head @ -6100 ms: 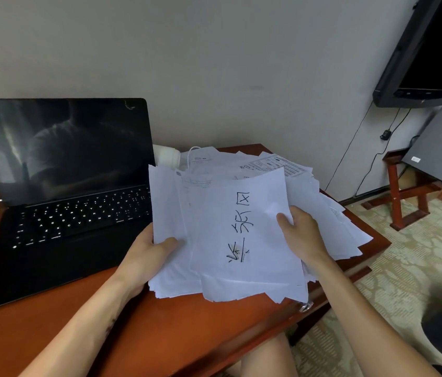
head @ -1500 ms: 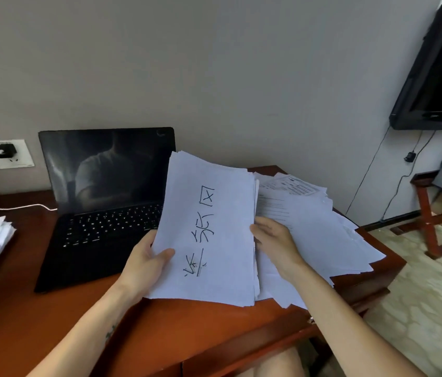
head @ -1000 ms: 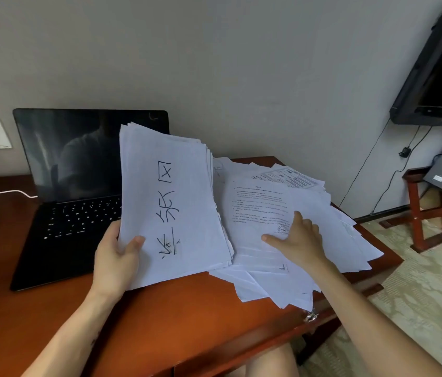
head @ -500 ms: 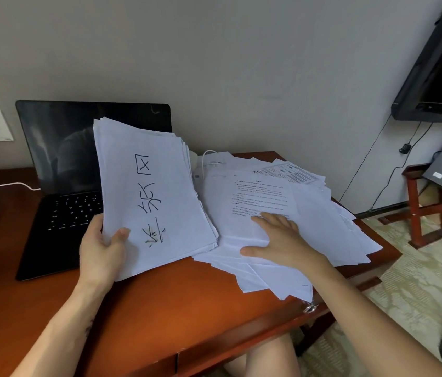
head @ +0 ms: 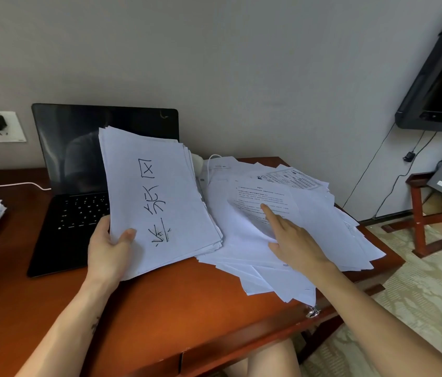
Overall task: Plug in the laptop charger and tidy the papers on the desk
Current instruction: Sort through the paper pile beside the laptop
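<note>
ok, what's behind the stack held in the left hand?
The open laptop; the held stack hides the right of its screen and keyboard. A white cable peeks out at the stack's right edge; where it leads is covered.
</note>
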`<state>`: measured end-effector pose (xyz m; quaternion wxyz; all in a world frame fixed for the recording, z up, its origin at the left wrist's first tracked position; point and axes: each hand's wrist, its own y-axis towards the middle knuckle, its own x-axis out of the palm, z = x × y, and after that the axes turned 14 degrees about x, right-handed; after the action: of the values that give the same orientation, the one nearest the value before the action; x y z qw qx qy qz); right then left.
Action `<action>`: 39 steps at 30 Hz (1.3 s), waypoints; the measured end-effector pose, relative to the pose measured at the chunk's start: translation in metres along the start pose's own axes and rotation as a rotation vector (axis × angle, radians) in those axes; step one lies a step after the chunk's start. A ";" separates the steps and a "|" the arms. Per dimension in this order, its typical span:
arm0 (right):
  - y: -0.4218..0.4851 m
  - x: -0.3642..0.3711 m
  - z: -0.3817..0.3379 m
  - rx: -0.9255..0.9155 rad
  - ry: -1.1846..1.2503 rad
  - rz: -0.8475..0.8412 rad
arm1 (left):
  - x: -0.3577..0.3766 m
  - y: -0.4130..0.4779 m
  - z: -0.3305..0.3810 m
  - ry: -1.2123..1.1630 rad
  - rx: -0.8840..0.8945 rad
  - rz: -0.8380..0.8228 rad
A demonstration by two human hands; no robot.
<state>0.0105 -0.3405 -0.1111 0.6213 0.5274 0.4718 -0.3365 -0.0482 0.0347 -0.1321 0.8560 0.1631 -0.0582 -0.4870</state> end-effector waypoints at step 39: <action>0.007 0.013 -0.081 0.611 1.177 -0.111 | 0.018 -0.027 0.021 -0.140 -0.075 -0.330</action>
<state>0.0022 -0.2588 -0.1209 0.0643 0.7506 0.6421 -0.1424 -0.0658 0.0018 -0.1222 0.7638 0.1042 -0.0721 -0.6329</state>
